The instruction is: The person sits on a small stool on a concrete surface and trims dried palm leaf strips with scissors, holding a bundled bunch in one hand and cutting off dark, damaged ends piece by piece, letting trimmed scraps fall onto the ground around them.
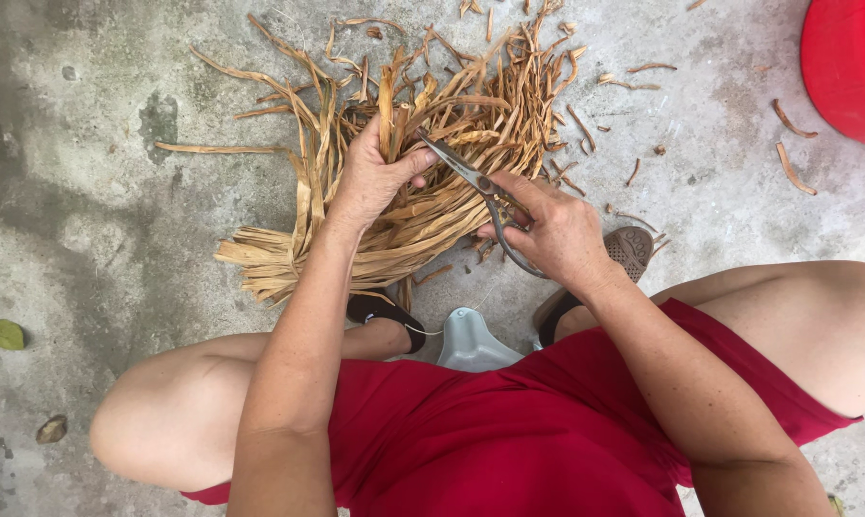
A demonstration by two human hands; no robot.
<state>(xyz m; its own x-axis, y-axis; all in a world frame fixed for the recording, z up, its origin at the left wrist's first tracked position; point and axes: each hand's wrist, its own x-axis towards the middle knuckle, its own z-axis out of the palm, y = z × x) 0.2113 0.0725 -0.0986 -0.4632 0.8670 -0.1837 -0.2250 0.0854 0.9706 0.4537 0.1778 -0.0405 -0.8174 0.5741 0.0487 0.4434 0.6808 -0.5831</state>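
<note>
Left hand [370, 182] grips dried leaves [423, 206] — right hand [557, 235] (scissors [476, 182]) cuts.

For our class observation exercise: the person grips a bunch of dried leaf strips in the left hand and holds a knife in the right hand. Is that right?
Not quite. The right hand holds scissors, not a knife; the head view shows two blades and loop handles. The left hand does grip the dried leaf strips.

the person wears a red garment [509, 431] over the lap and thighs, with knees and both forearms bare. dark sandals: a black strap on one foot [385, 311], a brown patterned sole [629, 247] on the other.
</note>
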